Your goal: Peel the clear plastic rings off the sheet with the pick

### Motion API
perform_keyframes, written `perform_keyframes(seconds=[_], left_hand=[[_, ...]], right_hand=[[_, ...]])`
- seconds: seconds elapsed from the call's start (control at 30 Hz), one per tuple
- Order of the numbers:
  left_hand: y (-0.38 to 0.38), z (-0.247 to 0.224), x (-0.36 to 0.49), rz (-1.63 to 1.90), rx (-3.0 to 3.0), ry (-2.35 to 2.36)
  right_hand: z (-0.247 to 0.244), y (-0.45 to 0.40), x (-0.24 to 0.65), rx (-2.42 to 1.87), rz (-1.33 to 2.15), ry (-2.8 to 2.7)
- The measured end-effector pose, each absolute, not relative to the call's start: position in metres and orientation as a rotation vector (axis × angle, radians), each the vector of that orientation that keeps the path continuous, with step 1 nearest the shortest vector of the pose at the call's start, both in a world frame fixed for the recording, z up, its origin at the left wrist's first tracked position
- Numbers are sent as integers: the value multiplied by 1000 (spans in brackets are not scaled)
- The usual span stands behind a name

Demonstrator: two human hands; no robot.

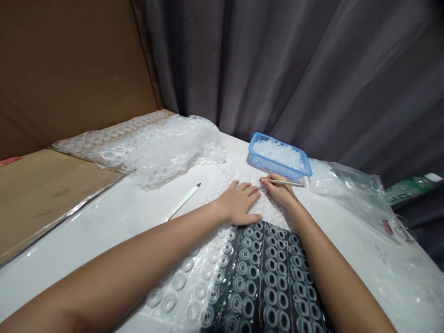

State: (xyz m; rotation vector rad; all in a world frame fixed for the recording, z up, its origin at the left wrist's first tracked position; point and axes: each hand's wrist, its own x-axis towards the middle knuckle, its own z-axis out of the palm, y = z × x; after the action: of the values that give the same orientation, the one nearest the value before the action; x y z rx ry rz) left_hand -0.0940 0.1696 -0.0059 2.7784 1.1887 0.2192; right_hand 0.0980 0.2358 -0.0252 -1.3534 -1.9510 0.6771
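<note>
The left hand (240, 202) lies flat, fingers spread and grasping nothing, pressing down on a clear sheet of moulded plastic rings (239, 259) that runs from the person's lap up across the white table (114, 222). Just beside it, the right hand (280, 190) is closed around a thin pointed tool (282, 183), held like a pen with its tip touching the sheet near the left fingertips. Behind the hands, close to the tool's far end, stands a small blue basket (277, 159) filled with loose clear rings. A second pointed tool (183, 201) lies on the table to the left of the hands, apart from them. Farther left, a heap of similar ring sheets (152, 145) rests partly on a cardboard flap (45, 194). A crumpled clear plastic bag (350, 192) lies to the right of the basket.
</note>
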Motion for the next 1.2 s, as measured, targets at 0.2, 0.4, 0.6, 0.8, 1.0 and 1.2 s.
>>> perform_keyframes(seconds=[0.2,0.4,0.6,0.8,1.0,1.2], left_hand=[[170,-5,-93,215,2781,1182],[171,-6,-93,223,2785,1189],[170,-3,-92,199,2765,1177],[169,-5,-94,179,2758,1218],[170,-7,-94,119,2744,1247],[171,-4,-93,94,2731,1256]], right_hand=[[-24,234,92,-1316,511,-2078],[-24,231,89,-1395,318,-1985],[-24,229,94,-1532,289,-1640],[-26,228,102,-1392,618,-1580],[-26,226,103,-1236,835,-1870],[-22,224,103,-1272,839,-1888]])
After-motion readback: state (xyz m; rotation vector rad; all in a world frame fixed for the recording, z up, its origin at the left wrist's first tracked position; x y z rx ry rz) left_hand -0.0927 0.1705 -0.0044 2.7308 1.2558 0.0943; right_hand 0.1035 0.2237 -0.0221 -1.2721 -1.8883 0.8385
